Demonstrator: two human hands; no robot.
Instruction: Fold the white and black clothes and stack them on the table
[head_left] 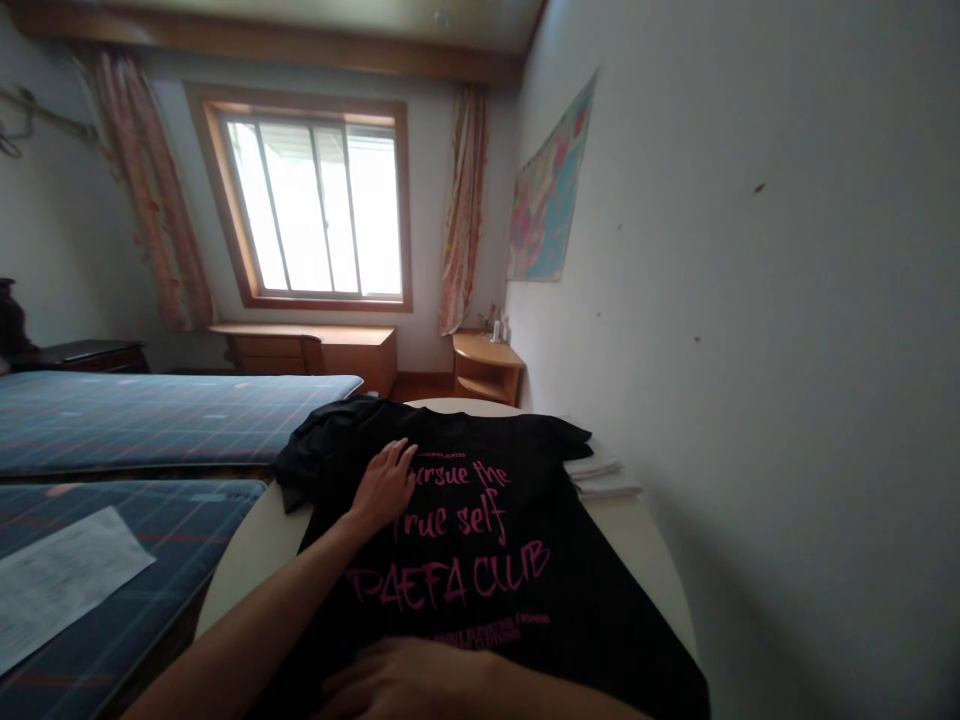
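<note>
Two checked mattresses (161, 415) stood left of the table, one beyond the other. The round, pale table (664, 575) carried the black shirt (600, 575), which covered most of its top and lay printed face up, shoulders toward the table's far edge. The spreading appeared largely done: the body was opened out, and the pink lettering (454, 590) could mostly be read. No fold had been made across the part in view. Some levelling seemed to be left, since the sleeve (300, 455) at the table's left edge was bunched, whereas the opposite sleeve (574, 435) pointed out flatter toward the right. The hem, at the table's near side, could not be judged. A sheet of paper (75, 575) lay on the nearer mattress, left of the table. The left hand (382, 485) rested on the shirt over the left part of the table, fingers extended and loosely parted, gripping nothing visible. The right hand (420, 675) was low over the table's near side, blurred and partly cut off; whether it gripped cloth could not be told. A small white stack (607, 478) lay at the table's right edge, beside the flatter sleeve.
</note>
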